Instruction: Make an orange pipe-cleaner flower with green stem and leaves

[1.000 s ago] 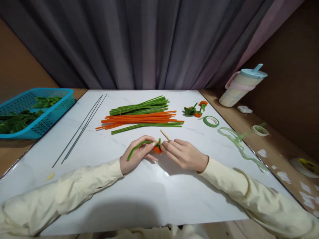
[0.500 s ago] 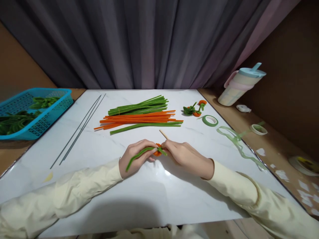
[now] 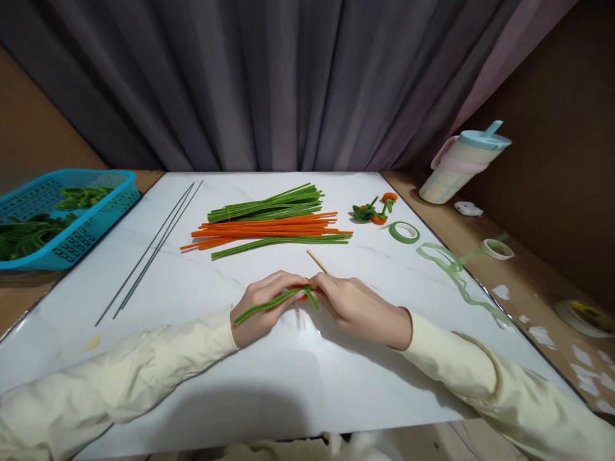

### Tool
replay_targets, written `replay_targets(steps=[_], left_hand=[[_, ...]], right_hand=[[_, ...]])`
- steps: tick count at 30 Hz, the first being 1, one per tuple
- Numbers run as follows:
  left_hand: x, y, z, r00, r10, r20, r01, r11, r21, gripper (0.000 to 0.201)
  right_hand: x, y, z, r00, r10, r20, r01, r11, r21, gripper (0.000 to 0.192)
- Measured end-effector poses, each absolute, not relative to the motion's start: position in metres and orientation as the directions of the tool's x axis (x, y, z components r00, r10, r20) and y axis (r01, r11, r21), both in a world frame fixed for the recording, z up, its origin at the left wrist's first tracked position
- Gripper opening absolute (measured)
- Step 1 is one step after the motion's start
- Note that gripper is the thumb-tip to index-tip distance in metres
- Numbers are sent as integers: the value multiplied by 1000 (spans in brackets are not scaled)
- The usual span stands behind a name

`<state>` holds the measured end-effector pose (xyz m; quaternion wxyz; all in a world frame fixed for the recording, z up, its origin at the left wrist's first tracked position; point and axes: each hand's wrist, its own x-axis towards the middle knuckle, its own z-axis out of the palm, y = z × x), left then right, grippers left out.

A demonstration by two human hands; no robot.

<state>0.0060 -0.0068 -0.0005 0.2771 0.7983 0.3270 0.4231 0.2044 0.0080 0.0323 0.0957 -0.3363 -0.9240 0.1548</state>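
A fuzzy green pipe cleaner [image 3: 269,303] lies lengthwise across the left hand [image 3: 262,306], slanting right toward the right hand [image 3: 355,307]; both pinch its orange-wrapped end.

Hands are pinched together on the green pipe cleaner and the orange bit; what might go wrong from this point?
Both hands, left hand and right hand, pinch a small orange piece where the green pipe cleaner crosses it. The grip is at the fingertips only, so the wrap may slip loose. The pipe cleaner's free end trails over the left wrist and could snag the sleeve. The wooden stick points toward the pipe cleaner pile and might nudge it.
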Motion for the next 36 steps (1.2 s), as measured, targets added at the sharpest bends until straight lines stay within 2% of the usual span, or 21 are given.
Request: replay_targets(steps=[2,5,8,11,14,17,20,24,26,31,36], left_hand=[[5,-5,0,470,727,500,293,-663,689,20],[3,-3,1,527,690,496,277,-691,667,20],[1,-1,1,586,639,498,249,-727,640,20],[1,-1,1,587,608,535,256,-766,590,17],[2,-3,1,537,620,572,309,-776,550,12],[3,-4,2,517,635,574,387,-772,504,7],[4,-5,3,517,636,573,432,-772,467,6],[4,-6,5,533,640,554,446,-768,459,7],[4,-6,6,537,649,540,447,-761,470,7],[5,-8,8,542,661,519,416,-747,519,6],[6,-9,13,529,714,459,381,-683,623,10]], right_hand=[[205,10,34,-748,660,70,532,660,-530,9],[205,14,36,-733,679,34,468,540,-700,13],[205,15,39,-719,686,-111,432,315,-845,18],[205,13,43,-721,651,-239,382,86,-920,21],[203,10,44,-722,650,-238,333,25,-942,23],[201,9,43,-718,672,-181,307,72,-949,23],[202,10,42,-732,675,-92,318,220,-922,21],[204,10,41,-774,630,57,338,488,-805,16],[205,10,41,-786,609,109,341,573,-745,15],[205,6,38,-795,574,195,338,688,-642,13],[205,4,35,-790,561,248,320,722,-614,12]])
